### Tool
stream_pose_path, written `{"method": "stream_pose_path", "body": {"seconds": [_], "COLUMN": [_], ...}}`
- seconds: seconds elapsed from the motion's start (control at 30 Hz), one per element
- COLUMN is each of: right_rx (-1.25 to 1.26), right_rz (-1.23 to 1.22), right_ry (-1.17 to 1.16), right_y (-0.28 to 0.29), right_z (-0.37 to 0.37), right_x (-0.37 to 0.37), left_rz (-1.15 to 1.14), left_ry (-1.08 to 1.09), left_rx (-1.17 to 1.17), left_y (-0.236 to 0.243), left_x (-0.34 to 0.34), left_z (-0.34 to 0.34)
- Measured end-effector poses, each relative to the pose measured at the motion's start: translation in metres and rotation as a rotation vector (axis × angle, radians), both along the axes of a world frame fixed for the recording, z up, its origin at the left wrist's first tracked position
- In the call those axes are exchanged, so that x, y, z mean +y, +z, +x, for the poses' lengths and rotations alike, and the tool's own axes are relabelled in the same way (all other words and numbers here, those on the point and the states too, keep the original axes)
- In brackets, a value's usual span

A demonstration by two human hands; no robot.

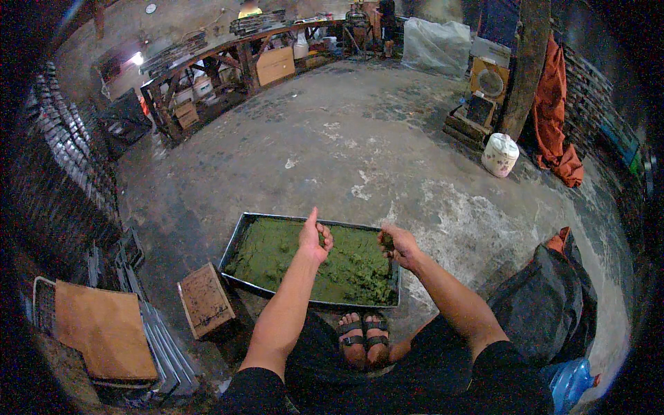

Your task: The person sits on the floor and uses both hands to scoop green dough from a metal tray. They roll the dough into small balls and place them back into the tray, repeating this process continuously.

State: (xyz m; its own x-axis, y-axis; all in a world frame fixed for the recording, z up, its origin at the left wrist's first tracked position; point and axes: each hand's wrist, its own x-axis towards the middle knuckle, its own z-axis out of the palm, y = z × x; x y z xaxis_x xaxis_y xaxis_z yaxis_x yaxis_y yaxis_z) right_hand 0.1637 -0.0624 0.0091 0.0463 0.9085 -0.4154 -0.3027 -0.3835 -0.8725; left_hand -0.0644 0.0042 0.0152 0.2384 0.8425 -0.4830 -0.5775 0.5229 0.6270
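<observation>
A shallow rectangular metal tray (238, 232) lies on the floor before my feet, filled with a moist green paste (277, 243). The paste is smooth on the left and lumpy at the near right. Above the tray's far middle is my left hand (316, 238), one digit pointing up and the other fingers curled in; what they hold, if anything, is hidden. My right hand (401, 247) is over the tray's far right corner, its fingers curled around something dark that I cannot make out. Both hands are raised off the paste.
Left of the tray stands a wooden block or box (206, 301), beside a chair with a brown board (104, 332) and stacked metal frames. A black covered bundle (546, 304) and a blue water bottle (570, 384) lie right. Farther off are a white pail (499, 155) and a wooden post (523, 76).
</observation>
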Motion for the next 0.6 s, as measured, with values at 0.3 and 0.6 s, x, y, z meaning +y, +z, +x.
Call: {"method": "stream_pose_path", "body": {"seconds": [0.3,0.6], "right_rx": [0.094,0.023], "right_rz": [-0.065,-0.036], "right_ry": [-0.045,-0.076], "right_y": [-0.007,0.001], "right_z": [0.012,0.004], "right_x": [0.001,0.0], "left_rz": [-0.005,-0.039], "left_ry": [-0.114,-0.036], "left_rx": [-0.036,0.051], "left_y": [-0.007,-0.002], "left_x": [0.006,0.005], "left_z": [0.009,0.001]}}
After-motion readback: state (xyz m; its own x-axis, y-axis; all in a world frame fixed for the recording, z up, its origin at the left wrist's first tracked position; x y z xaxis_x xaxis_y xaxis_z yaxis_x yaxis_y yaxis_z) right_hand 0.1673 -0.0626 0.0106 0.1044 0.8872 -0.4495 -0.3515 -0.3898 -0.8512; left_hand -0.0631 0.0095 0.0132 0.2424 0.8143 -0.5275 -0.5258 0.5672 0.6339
